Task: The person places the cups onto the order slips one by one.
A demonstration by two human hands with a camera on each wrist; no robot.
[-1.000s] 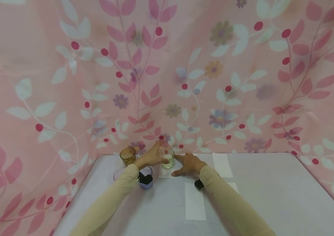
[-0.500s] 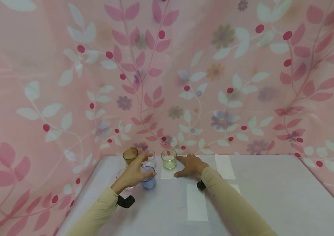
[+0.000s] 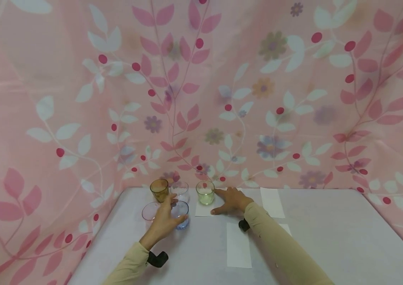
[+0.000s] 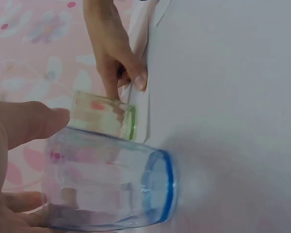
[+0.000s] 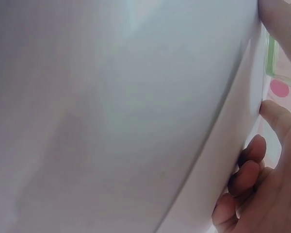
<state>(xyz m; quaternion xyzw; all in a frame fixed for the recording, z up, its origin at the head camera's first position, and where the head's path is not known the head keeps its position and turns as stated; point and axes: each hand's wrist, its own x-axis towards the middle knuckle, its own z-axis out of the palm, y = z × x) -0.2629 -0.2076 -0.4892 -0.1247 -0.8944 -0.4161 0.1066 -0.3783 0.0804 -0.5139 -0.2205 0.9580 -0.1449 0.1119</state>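
A blue-tinted glass point(image 3: 183, 224) stands upright at the left of the table. My left hand point(image 3: 163, 222) is at its rim, thumb on the near right side and fingers on the far side; the left wrist view shows the thumb just beside the glass point(image 4: 111, 184), with no firm grip visible. A green-tinted glass point(image 3: 206, 196) stands on a white paper strip point(image 3: 203, 211) at the back. Right of it, my right hand point(image 3: 232, 200) rests with thumb and index finger spread, the index fingertip close to the glass. Its other fingers look bent in the right wrist view.
An amber glass point(image 3: 159, 192), a clear glass point(image 3: 181, 190) and a pink-tinted glass point(image 3: 149, 213) stand close around the blue one. More white strips point(image 3: 238, 245) lie at centre and right. A floral curtain point(image 3: 201, 99) hangs behind the table's back edge.
My left hand has left the green glass and moved left and nearer, to the blue glass. The green glass stays on its strip. My right hand has hardly moved.
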